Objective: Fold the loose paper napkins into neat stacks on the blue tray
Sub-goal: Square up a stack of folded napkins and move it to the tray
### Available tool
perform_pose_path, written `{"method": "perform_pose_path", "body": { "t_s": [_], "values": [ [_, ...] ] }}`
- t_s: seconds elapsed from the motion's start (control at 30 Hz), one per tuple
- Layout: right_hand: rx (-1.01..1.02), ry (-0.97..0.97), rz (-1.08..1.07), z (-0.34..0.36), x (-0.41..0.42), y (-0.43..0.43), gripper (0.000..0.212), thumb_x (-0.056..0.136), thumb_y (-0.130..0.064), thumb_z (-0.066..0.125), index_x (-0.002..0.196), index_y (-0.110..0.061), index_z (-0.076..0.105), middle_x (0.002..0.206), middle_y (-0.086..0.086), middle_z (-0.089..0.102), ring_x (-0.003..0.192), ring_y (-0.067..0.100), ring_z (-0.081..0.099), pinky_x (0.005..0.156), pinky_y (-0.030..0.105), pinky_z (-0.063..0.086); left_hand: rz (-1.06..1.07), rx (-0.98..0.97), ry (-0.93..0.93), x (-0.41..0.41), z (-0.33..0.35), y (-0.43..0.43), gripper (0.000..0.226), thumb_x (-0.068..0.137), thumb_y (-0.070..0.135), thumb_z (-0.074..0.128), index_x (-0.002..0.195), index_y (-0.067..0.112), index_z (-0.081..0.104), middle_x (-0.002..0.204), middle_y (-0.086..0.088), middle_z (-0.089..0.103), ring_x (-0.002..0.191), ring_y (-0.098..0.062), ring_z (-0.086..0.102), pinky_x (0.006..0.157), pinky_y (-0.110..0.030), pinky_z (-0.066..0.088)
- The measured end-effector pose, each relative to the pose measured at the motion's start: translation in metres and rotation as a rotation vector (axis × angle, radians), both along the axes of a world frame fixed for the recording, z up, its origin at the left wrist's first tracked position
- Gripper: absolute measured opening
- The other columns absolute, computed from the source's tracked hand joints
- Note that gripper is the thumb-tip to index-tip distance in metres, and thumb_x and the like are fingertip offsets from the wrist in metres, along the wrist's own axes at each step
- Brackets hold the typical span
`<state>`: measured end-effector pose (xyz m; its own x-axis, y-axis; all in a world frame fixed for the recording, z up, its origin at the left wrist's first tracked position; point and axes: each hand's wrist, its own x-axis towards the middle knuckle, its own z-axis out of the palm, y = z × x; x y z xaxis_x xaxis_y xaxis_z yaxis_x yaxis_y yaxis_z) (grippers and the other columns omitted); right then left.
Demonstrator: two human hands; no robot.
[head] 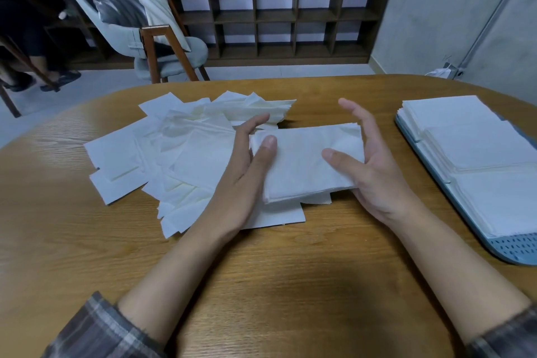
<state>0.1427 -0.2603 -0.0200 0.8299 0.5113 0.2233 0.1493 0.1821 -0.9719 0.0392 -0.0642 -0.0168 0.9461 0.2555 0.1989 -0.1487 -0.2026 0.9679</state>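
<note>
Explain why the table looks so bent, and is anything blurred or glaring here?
Head view: the wide-angle lens bows the far edge of the table. Head view: soft glare streaks the table's left side, and a dark shadow sits between the forearms. Head view: the chair and the backdrop look smeared, while the folded napkin stays fairly sharp.

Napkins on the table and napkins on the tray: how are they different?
The table napkins lie scattered, overlapping at many angles; the tray napkins sit in neat squared stacks. The table napkins are on the left; the tray napkins are on the right. Both are white paper.
</note>
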Motion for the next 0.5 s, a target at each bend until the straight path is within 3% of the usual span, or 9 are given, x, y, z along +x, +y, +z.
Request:
{"method": "perform_pose_path", "body": {
  "t_s": [0.07, 0.17, 0.27, 0.33, 0.5],
  "values": [
    [-0.108, -0.08, -0.052, -0.002, -0.002, 0.002, 0.074, 0.095, -0.01, 0.075, 0.15, -0.046, 0.041, 0.134, 0.002, 0.066, 0.116, 0.02, 0.07, 0.093, 0.037, 0.061, -0.04, 0.091, -0.023, 0.0, 0.0, -0.001, 0.063, 0.098, 0.044, 0.068, 0.151, 0.049, 0.035, 0.14, 0.036, 0.047, 0.123, 0.008, 0.057, 0.099, -0.013, 0.049],
    [-0.116, -0.06, -0.004, -0.002, -0.001, 0.003, 0.075, 0.094, -0.013, 0.076, 0.147, -0.048, 0.037, 0.132, 0.006, 0.068, 0.115, 0.021, 0.071, 0.092, 0.035, 0.061, 0.003, 0.238, -0.06, 0.003, -0.005, 0.004, 0.081, 0.094, 0.022, 0.08, 0.155, 0.045, 0.031, 0.14, 0.044, 0.04, 0.12, 0.002, 0.06, 0.099, -0.024, 0.054],
    [-0.059, 0.003, 0.155, 0.001, 0.001, -0.001, 0.053, 0.093, -0.016, 0.077, 0.138, -0.038, 0.06, 0.129, 0.003, 0.071, 0.12, 0.021, 0.068, 0.094, 0.034, 0.057, 0.074, 0.273, -0.08, 0.005, -0.006, 0.01, 0.074, 0.094, 0.019, 0.079, 0.151, 0.041, 0.038, 0.14, 0.039, 0.045, 0.123, 0.001, 0.057, 0.101, -0.031, 0.053],
    [-0.123, -0.039, 0.188, 0.001, 0.003, -0.003, 0.032, 0.092, -0.016, 0.075, 0.122, -0.028, 0.077, 0.126, -0.003, 0.074, 0.123, 0.018, 0.066, 0.099, 0.035, 0.052, 0.073, 0.316, -0.095, 0.004, -0.005, 0.01, 0.07, 0.095, 0.021, 0.079, 0.15, 0.04, 0.041, 0.14, 0.036, 0.047, 0.127, 0.002, 0.054, 0.102, -0.026, 0.049],
    [-0.268, -0.18, -0.059, -0.004, 0.006, -0.003, 0.026, 0.095, -0.002, 0.073, 0.112, -0.021, 0.081, 0.117, -0.014, 0.078, 0.12, 0.0, 0.066, 0.1, 0.011, 0.045, -0.054, 0.45, -0.065, 0.001, -0.009, 0.001, 0.083, 0.094, 0.026, 0.079, 0.157, 0.044, 0.027, 0.142, 0.029, 0.048, 0.121, 0.002, 0.056, 0.096, -0.02, 0.047]
  ]
}}
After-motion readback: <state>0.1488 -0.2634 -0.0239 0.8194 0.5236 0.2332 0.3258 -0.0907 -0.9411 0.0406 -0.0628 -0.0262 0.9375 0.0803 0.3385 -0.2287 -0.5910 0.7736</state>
